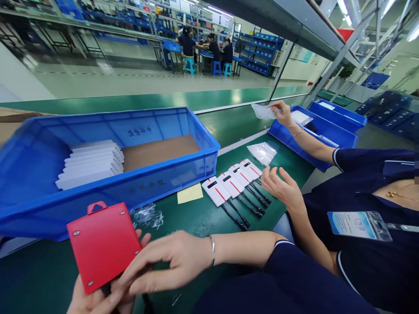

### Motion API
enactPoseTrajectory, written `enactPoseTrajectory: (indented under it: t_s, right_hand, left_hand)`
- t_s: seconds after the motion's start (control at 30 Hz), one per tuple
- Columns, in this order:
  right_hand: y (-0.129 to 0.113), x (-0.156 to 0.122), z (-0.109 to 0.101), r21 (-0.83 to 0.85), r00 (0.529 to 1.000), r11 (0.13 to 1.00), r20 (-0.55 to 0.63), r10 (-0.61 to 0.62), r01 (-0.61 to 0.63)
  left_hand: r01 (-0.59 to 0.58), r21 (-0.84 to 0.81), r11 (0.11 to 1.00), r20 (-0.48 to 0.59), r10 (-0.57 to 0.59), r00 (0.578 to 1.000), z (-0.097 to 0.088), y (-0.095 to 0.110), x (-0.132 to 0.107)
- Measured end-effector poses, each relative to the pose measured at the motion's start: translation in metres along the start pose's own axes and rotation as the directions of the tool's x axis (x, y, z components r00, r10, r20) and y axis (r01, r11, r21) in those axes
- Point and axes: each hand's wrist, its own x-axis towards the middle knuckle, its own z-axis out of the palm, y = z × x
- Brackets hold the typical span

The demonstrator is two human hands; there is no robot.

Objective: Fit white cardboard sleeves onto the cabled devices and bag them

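Observation:
A flat red square device (pixel 104 246) with a corner screw at each visible corner and a red hanging loop is tilted up at the lower left. My left hand (pixel 93 301) grips it from below, with some fingertips showing past its right edge. My right hand (pixel 163 261) reaches across to its lower edge, fingers closed around the black cable (pixel 106 288) there; the fingertips partly hide it. More black cable hangs beneath my right wrist. Clear plastic scraps (pixel 147 216) lie on the green bench just beyond the device.
A blue bin (pixel 170 174) holding white boxes (pixel 93 163) stands ahead. Several white devices with black cables (pixel 229 185) lie right of a yellow note (pixel 190 193). A co-worker's hand (pixel 280 114) lifts a plastic bag; their other hand (pixel 283 187) is open over the bench. More blue bins (pixel 340 139) stand far right.

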Motion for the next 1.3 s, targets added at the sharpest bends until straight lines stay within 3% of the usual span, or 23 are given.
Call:
enactPoseTrajectory:
  t_s: [0.1, 0.2, 0.27, 0.37, 0.53, 0.7, 0.87, 1.07, 1.3]
  right_hand:
    - [0.016, -0.02, 0.008, 0.291, 0.997, 0.953, 0.012, 0.079, -0.079]
    - [0.027, -0.032, 0.019, 0.544, 0.992, 0.83, 0.045, 0.121, -0.126]
    - [0.03, -0.034, 0.023, 0.599, 0.99, 0.789, 0.066, 0.121, -0.137]
    - [0.03, -0.033, 0.021, 0.555, 0.993, 0.824, 0.074, 0.089, -0.115]
    - [0.027, -0.03, 0.012, 0.39, 0.994, 0.919, -0.105, -0.021, 0.06]
    - [0.032, -0.037, 0.012, 0.209, 0.991, 0.978, -0.129, 0.026, 0.002]
    - [0.043, -0.04, 0.023, 0.126, 0.98, 0.989, -0.193, -0.047, 0.072]
    - [0.041, -0.042, 0.03, 0.058, 0.99, 0.998, -0.138, -0.01, 0.018]
    - [0.038, -0.044, 0.032, 0.044, 0.999, 0.998, -0.023, 0.037, -0.036]
  left_hand:
    - [-0.081, 0.034, 0.996, -0.198, 0.086, 0.976, 0.033, 0.012, -0.017]
    - [-0.051, -0.085, 0.995, -0.271, 0.026, 0.962, 0.057, 0.023, -0.027]
    - [-0.054, -0.154, 0.987, -0.298, 0.005, 0.955, 0.061, 0.025, -0.027]
    - [-0.047, -0.242, 0.969, -0.289, -0.026, 0.957, 0.053, 0.021, -0.023]
    - [-0.028, -0.394, 0.919, -0.232, -0.07, 0.97, 0.044, 0.01, -0.02]
    - [0.029, -0.498, 0.866, -0.086, -0.083, 0.993, 0.047, 0.001, -0.02]
    - [0.025, -0.537, 0.843, -0.035, -0.051, 0.998, 0.043, -0.009, -0.017]
    - [0.077, -0.588, 0.805, -0.029, -0.116, 0.993, 0.04, -0.01, -0.016]
    - [0.071, -0.576, 0.814, -0.033, -0.11, 0.993, 0.035, -0.012, -0.014]
